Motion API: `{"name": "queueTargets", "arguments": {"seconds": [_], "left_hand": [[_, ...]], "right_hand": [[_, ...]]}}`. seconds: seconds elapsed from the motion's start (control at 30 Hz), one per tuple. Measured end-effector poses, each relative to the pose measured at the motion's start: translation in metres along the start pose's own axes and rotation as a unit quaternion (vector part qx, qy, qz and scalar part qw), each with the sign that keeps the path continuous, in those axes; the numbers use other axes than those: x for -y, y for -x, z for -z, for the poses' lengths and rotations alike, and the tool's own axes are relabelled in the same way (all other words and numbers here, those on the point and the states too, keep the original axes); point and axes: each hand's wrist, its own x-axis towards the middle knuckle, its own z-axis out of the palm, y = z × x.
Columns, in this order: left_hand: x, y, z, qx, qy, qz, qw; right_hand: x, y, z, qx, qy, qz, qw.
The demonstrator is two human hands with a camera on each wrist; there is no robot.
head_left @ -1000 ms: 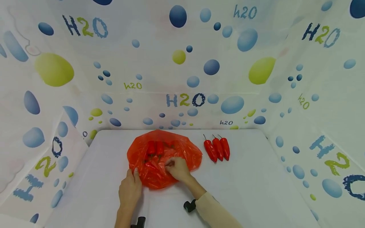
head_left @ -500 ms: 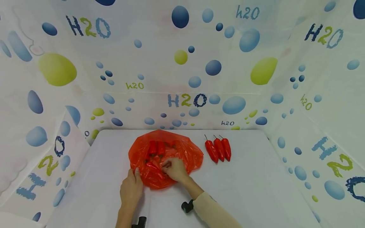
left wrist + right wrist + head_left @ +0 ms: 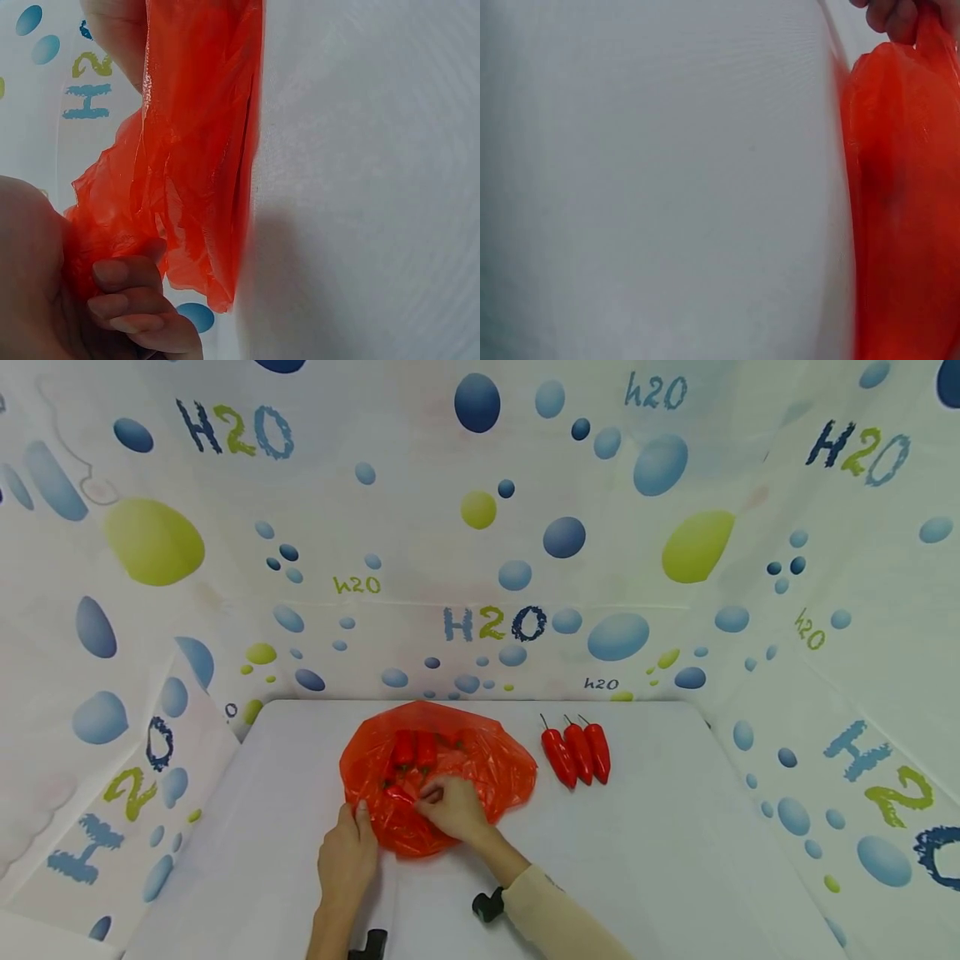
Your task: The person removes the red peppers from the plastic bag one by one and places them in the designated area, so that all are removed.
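Head view has the red plastic bag sitting just past both hands, red peppers showing inside. Over at its near left edge the left hand grips the plastic; the right hand bends its fingers over the bag, holding what I can't tell

Your thin translucent red plastic bag veils part of the long glossy red peppers inside, so their count is unclear. The head view's bottom edge cuts off your beige right sleeve at five o'clock and the black wrist device at seven; the right wrist view crops the bag at three.
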Motion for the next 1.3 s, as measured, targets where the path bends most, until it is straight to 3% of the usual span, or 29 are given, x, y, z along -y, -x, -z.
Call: {"name": "queueTargets", "arguments": {"seconds": [0.7, 0.9, 1.3], "left_hand": [[0.000, 0.001, -0.001, 0.003, 0.000, -0.001, 1.0000], [-0.001, 0.001, 0.001, 0.012, -0.002, -0.001, 0.9999], [0.001, 0.000, -0.001, 0.006, -0.004, -0.004, 1.0000]], "right_hand": [[-0.001, 0.005, -0.004, 0.030, 0.018, -0.015, 0.9993], [-0.002, 0.006, -0.004, 0.020, 0.019, 0.005, 0.9996], [-0.001, 0.011, -0.002, -0.009, 0.015, 0.005, 0.9998]]}}
